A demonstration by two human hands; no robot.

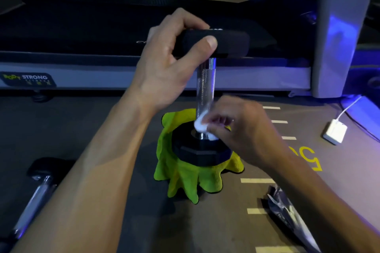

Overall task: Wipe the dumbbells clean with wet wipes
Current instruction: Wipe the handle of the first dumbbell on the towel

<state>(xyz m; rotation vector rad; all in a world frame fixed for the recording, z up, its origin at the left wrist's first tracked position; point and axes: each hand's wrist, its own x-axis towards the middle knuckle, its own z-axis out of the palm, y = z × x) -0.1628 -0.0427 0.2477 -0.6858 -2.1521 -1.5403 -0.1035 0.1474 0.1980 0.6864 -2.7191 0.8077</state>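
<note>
Gym floor [82, 129] below, our left hand [164, 68] grips the upright dumbbell [204, 88] steady; right hand [246, 129] fingers pinch the wipe [200, 124]: we should circle the handle's base firmly.

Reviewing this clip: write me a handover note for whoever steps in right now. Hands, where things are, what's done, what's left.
Left hand grips the top head of the upright dumbbell, steadying it on end.
Right hand pinches a white wet wipe against the bottom of the knurled metal handle, just above the lower head.
The lower head stands on a green cloth on the floor.
A second dumbbell lies on the floor at lower left, untouched.
A wipes packet lies at lower right.
Done: the handle wipe is under way; how much is clean cannot be told.
Left: finish this dumbbell, then probably the second one.
</note>
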